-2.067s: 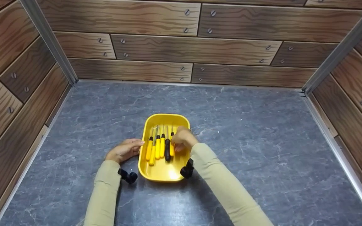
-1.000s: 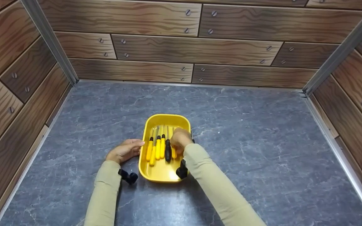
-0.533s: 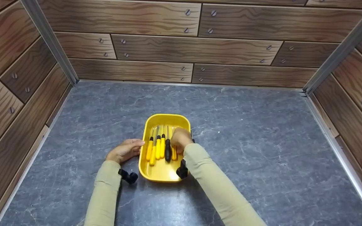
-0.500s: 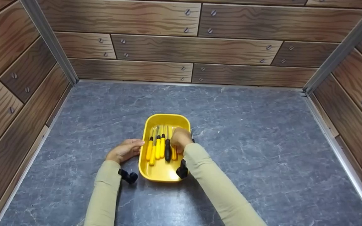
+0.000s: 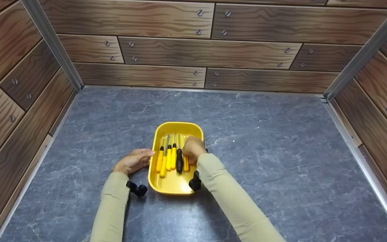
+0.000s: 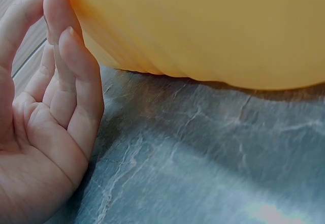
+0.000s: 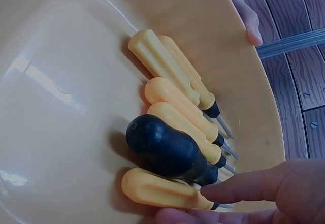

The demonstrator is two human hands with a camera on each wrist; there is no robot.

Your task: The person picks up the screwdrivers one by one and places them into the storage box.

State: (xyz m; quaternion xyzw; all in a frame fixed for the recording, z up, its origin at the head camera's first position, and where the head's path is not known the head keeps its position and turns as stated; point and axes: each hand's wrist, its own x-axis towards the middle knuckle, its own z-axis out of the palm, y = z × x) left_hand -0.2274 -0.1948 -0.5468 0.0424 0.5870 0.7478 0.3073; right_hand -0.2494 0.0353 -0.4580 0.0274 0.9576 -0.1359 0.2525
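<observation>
A yellow plastic tray [image 5: 175, 188] holds a row of screwdrivers lying side by side, shafts pointing away. Most have yellow handles, such as the yellow screwdriver [image 5: 174, 156] in mid-row; a black-handled screwdriver [image 5: 179, 161] lies near the row's right end. My left hand [image 5: 133, 161] holds the tray's left rim, thumb over the edge and fingers against the outer wall [image 6: 193, 26]. Inside the tray, my right hand [image 5: 193, 149] pinches the rightmost yellow screwdriver [image 7: 157, 191] near its dark collar, with fingertips on both sides. That hand hides its shaft in the head view.
The tray stands on a grey marbled surface [image 5: 267, 151]. Wood-patterned panels [image 5: 166, 50] close off the back and both sides, with metal strips [image 5: 348, 60] at the corners. Black wrist mounts [image 5: 138, 189] stick out from both sleeves.
Compared with the oldest frame, my right hand has shifted slightly left, and the rightmost screwdriver lies a little nearer and farther right. The left hand and tray have stayed nearly still.
</observation>
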